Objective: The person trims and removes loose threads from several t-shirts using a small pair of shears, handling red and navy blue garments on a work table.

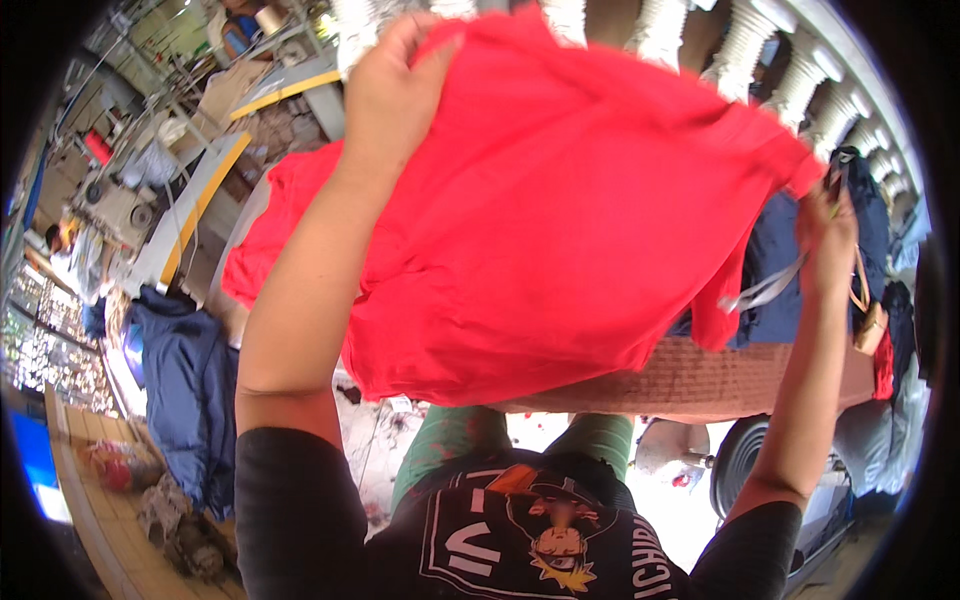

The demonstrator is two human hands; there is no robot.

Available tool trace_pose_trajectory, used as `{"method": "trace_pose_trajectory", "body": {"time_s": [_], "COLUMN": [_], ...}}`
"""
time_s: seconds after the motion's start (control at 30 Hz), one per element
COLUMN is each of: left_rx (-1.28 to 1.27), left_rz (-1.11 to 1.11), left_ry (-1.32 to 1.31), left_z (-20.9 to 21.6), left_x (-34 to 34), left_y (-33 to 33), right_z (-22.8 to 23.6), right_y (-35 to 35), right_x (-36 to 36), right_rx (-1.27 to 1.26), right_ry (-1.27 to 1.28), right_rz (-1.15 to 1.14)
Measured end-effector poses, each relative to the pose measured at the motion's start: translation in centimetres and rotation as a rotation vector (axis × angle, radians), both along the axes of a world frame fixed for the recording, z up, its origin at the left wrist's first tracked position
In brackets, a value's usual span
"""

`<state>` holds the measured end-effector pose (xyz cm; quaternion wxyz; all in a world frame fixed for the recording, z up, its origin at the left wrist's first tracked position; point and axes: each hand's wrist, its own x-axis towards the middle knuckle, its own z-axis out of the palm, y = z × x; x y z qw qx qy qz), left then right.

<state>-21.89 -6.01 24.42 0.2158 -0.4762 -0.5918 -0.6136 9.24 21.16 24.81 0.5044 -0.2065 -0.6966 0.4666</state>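
Observation:
A red shirt [560,210] is spread out in the air in front of me, with a sleeve-like part hanging at its lower right. My left hand [395,95] is closed on its upper left edge, fingers pinching the cloth. At the far right corner, my right hand [828,235] grips the same shirt and is slightly smeared by motion. Beside that hand, a thin grey two-pronged thing [768,288] sticks out to the left, blurred; it resembles scissor blades. The lower left of the shirt drapes near the table.
Under the shirt runs a table with a brown textured cover [620,385]. Dark blue garments [775,270] lie at its right. More dark blue cloth [185,390] hangs at left, over a wooden surface [85,480]. Sewing tables with yellow edges [205,195] stand far left; white balusters [750,45] line the back.

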Motion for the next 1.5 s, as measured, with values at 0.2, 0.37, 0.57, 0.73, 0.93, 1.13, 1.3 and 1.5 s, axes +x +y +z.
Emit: {"method": "trace_pose_trajectory", "body": {"time_s": [0.2,0.37,0.57,0.73,0.93,1.13,1.3,1.5], "left_rx": [-0.068,-0.592,-0.459,-0.462,-0.472,-0.506,-0.566,-0.609], "left_rz": [0.030,-0.284,-0.404,-0.347,-0.418,-0.442,-0.457,-0.551], "left_ry": [0.208,0.382,0.180,-0.010,-0.014,0.165,0.086,-0.205], "left_z": [-0.9,-17.9,-20.6,-20.2,-20.9,-19.1,-18.4,-19.0], "left_x": [13.7,20.5,22.1,22.0,23.3,24.0,24.7,25.0], "left_y": [4.9,0.7,-0.6,-0.8,0.5,5.3,7.7,7.1], "right_z": [-0.6,-11.2,-18.6,-19.0,-20.6,-22.0,-18.8,-16.5], "right_y": [11.6,5.7,-1.3,-4.0,-5.7,-6.3,-7.8,-8.1], "right_x": [8.1,12.5,13.5,11.5,10.7,9.4,9.5,9.8], "right_rx": [0.670,0.277,-0.087,-0.079,-0.212,-0.338,-0.319,-0.125], "right_ry": [-0.355,-0.588,-0.439,-0.455,-0.602,-0.479,-0.347,-0.551], "right_rz": [-0.179,-0.212,-0.163,0.029,0.237,0.328,0.437,0.354]}}
